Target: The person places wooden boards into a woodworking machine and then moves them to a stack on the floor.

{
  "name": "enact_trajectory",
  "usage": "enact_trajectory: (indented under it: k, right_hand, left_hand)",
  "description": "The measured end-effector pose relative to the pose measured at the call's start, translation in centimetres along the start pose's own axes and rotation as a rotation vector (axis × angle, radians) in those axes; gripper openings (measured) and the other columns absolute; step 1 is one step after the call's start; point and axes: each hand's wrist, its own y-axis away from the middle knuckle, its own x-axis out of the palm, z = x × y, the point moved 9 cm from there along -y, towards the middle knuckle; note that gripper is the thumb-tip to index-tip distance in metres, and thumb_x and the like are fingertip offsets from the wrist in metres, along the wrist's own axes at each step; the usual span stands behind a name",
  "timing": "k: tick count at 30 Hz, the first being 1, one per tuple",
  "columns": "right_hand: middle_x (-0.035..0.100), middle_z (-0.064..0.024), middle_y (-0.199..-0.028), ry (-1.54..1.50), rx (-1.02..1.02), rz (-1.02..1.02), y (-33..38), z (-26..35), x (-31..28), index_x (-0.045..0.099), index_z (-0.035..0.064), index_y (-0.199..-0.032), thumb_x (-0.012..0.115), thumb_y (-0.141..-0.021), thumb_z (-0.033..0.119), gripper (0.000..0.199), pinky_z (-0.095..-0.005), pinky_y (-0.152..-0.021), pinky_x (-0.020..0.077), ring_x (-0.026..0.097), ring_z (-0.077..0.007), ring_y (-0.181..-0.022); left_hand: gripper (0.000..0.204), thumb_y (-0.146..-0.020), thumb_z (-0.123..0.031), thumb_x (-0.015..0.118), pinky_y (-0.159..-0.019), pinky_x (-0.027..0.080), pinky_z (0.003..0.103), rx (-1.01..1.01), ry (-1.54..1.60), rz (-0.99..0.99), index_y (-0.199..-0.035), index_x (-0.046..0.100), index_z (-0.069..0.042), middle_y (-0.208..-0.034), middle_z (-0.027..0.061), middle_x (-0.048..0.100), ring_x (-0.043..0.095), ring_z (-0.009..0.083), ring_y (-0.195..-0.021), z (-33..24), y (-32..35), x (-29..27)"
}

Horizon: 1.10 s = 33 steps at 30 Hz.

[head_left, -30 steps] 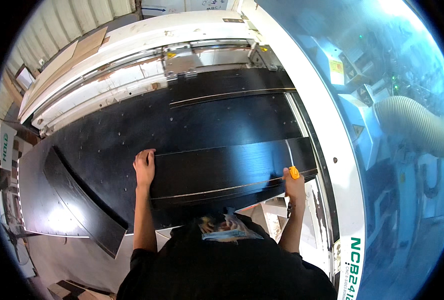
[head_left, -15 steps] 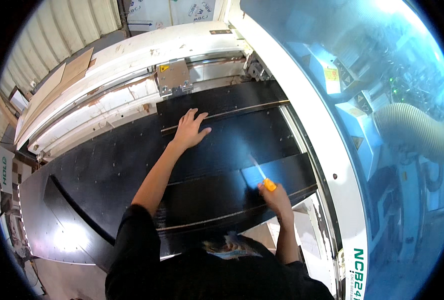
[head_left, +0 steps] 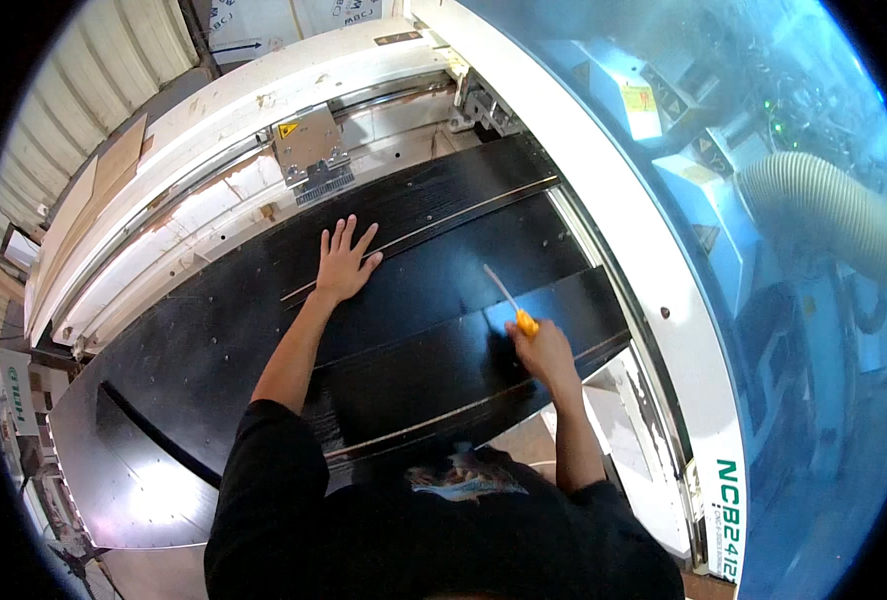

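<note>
Gripping screwdriver [head_left: 511, 302] in R hand [head_left: 542, 350]

Light: bright daylight, strongest at the upper right.
Glare: a blue-white sheen on the clear machine hood [head_left: 764, 200]; pale streaks on the black panel [head_left: 414, 330] left of it.
Distortion: straight rails bow toward the dark round rim.
Focus: sharp centre, soft edges.

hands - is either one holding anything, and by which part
The right hand holds a thin tool by its orange handle end. The left hand holds nothing, pressed flat on the black panel.
</note>
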Motion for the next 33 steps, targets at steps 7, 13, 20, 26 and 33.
enact_trajectory:
  k: [7, 13, 20, 26, 33]
  right_hand:
    - [0.068, -0.0280, -0.117, 0.139, -0.187, 0.493, 3.1, 6.9, 9.2, 0.065, -0.0055, -0.119, 0.063, -0.091, 0.064, 0.075, -0.0475, -0.095, 0.0517, 0.066, -0.0418, -0.111]
    - [0.073, -0.0264, -0.098, 0.021, 0.010, 0.061, -1.6, -2.7, 0.8, 0.072, -0.0025, -0.104, 0.065, -0.093, 0.057, 0.061, -0.0479, -0.082, 0.0569, 0.071, -0.0426, -0.095]
    - [0.071, -0.0297, -0.101, 0.068, 0.204, -0.498, 0.3, -21.6, -10.1, 0.071, -0.0001, -0.110, 0.065, -0.093, 0.055, 0.058, -0.0533, -0.084, 0.0536, 0.068, -0.0479, -0.098]
    - [0.073, -0.0236, -0.093, 0.179, 0.303, -0.754, 7.0, -31.8, -5.6, 0.073, 0.0068, -0.108, 0.068, -0.093, 0.049, 0.045, -0.0516, -0.077, 0.0542, 0.070, -0.0437, -0.091]
    - [0.074, -0.0167, -0.085, -0.157, 0.094, -0.869, 9.0, -32.7, -3.0, 0.073, 0.0052, -0.104, 0.070, -0.097, 0.037, 0.033, -0.0412, -0.067, 0.0560, 0.073, -0.0316, -0.076]
  left_hand:
    - [0.061, -0.101, -0.043, 0.059, -0.126, 0.006, 0.054, 0.023, 0.361, 0.165, -0.157, 0.041, -0.027, -0.169, 0.0104, 0.023, 0.014, 0.0325, -0.157, 5.1, 7.3, -1.4]
    - [0.063, -0.098, -0.036, 0.066, -0.126, 0.005, 0.052, -0.022, 0.444, 0.180, -0.154, 0.045, -0.019, -0.168, 0.0071, 0.027, 0.015, 0.0290, -0.158, 7.2, 12.1, -3.6]
    - [0.064, -0.093, -0.032, 0.072, -0.126, 0.008, 0.052, -0.038, 0.411, 0.079, -0.151, 0.049, -0.019, -0.166, 0.0063, 0.032, 0.019, 0.0280, -0.157, 6.2, 12.6, -4.0]
    - [0.060, -0.094, -0.033, 0.072, -0.126, 0.011, 0.053, -0.054, 0.427, 0.056, -0.148, 0.052, -0.017, -0.166, 0.0082, 0.032, 0.020, 0.0305, -0.156, 6.5, 12.9, -3.9]
    - [0.065, -0.092, -0.039, 0.073, -0.123, 0.020, 0.055, -0.344, 0.306, 0.020, -0.150, 0.049, -0.022, -0.165, 0.0184, 0.028, 0.021, 0.0380, -0.154, 12.1, 18.1, -5.4]
